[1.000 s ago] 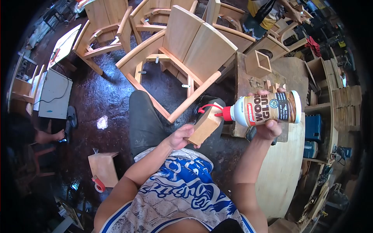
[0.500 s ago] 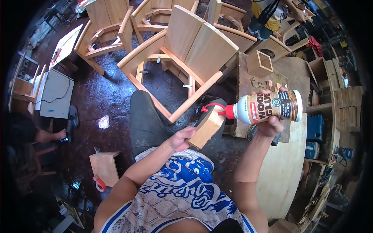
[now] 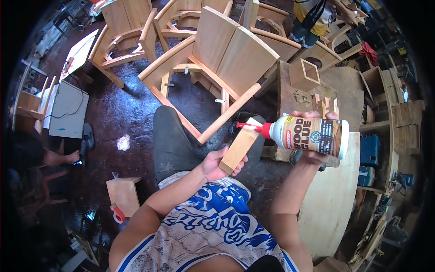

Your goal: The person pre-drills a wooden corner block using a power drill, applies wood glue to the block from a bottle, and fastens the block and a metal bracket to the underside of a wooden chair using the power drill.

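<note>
A wooden block point(image 3: 239, 149) lies tilted in my left hand point(image 3: 217, 164), whose fingers and thumb wrap round its lower end. My right hand point(image 3: 315, 156) grips a white wood glue bottle point(image 3: 312, 136) with a brown label, held on its side. The bottle's red nozzle point(image 3: 265, 130) points left at the upper end of the block and looks to touch or nearly touch it. A red cap strap hangs off the nozzle there. Whether glue is coming out cannot be made out.
A wooden chair frame point(image 3: 199, 86) stands ahead of my knees, with more chairs behind. At right are a workbench point(image 3: 290, 90) bearing an open wooden box point(image 3: 304, 75), and a pale curved board point(image 3: 328, 199). Red tape point(image 3: 118, 214) lies lower left. Another person point(image 3: 312, 20) stands at the back.
The bottle has rolled in my right hand and moved slightly left and down, its base lower. The block has turned steeper, and my left hand's fingers now show at its right side.
</note>
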Demonstrator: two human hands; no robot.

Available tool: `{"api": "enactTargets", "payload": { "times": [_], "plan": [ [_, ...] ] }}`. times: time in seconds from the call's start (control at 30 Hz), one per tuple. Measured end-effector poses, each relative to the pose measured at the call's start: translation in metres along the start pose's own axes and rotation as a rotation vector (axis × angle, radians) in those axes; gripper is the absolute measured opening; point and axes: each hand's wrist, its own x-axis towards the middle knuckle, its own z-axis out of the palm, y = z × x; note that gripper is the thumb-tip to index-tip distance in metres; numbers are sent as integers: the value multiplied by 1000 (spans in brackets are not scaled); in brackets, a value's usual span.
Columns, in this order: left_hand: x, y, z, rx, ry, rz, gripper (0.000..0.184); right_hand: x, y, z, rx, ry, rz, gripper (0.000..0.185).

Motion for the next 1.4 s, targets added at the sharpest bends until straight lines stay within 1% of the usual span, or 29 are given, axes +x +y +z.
{"api": "enactTargets", "payload": {
  "times": [0.03,0.07,0.1,0.13,0.17,0.23,0.27,0.3,0.33,0.37,0.4,0.53,0.6,0.7,0.83,0.93,1.0,1.07,1.13,1.17,1.2,1.23,1.27,1.3,1.37,1.4],
  "plan": [
    [1,1,-2,3,1,1,80,1,-1,-1,10,-28,-5,100],
    [2,4,-4,-69,-24,-9,78,0,-2,-1,54,-20,1,101],
    [5,8,-1,-142,-49,-17,77,1,1,-3,76,-34,-39,102],
    [8,13,2,-73,-37,26,69,2,1,-4,69,-31,-35,102],
    [11,14,6,-73,-33,31,69,2,0,-4,63,-26,-29,102],
    [18,15,15,-20,94,155,62,1,1,-3,92,-26,-7,101],
    [22,18,12,-70,71,137,60,-1,4,-2,115,-52,-3,101],
    [27,19,14,-69,74,140,60,-3,8,-1,137,-79,-2,101],
    [33,20,16,-143,74,173,61,-6,11,3,152,-71,14,101],
    [38,21,19,-219,75,204,62,-11,14,6,228,-4,38,103],
    [41,23,22,-222,26,223,63,-12,16,6,202,-9,39,103],
    [51,25,40,-253,62,243,62,-12,18,6,173,-50,29,100],
    [53,26,47,-286,68,218,61,-10,20,7,187,-58,9,99],
    [57,26,48,-317,20,216,63,-10,21,5,189,-45,-22,97],
    [59,24,46,-344,41,218,63,-11,23,1,169,-49,-55,96],
    [60,24,45,-303,55,222,61,-11,24,-1,186,-39,-48,95],
    [61,24,43,-299,53,220,60,-11,23,-4,179,-47,-29,90],
    [62,23,39,-322,68,214,60,-15,23,-4,262,-38,3,62],
    [62,22,35,-347,82,199,60,-20,27,-3,235,-52,-31,53],
    [61,20,33,-378,89,223,61,-22,31,-3,240,-40,-48,45],
    [62,20,30,-409,95,238,63,-25,33,-3,251,-28,-43,43],
    [63,21,30,-369,47,240,65,-28,33,-6,256,-16,-42,41],
    [62,23,30,-406,73,224,66,-32,34,-14,254,-21,-40,38],
    [60,26,32,-443,98,209,67,-35,34,-19,339,-31,-22,44],
    [56,34,20,-394,96,217,68,-47,35,-30,553,89,27,59],
    [52,37,10,-414,132,231,69,-54,40,-50,487,110,-20,74]
  ]
}}
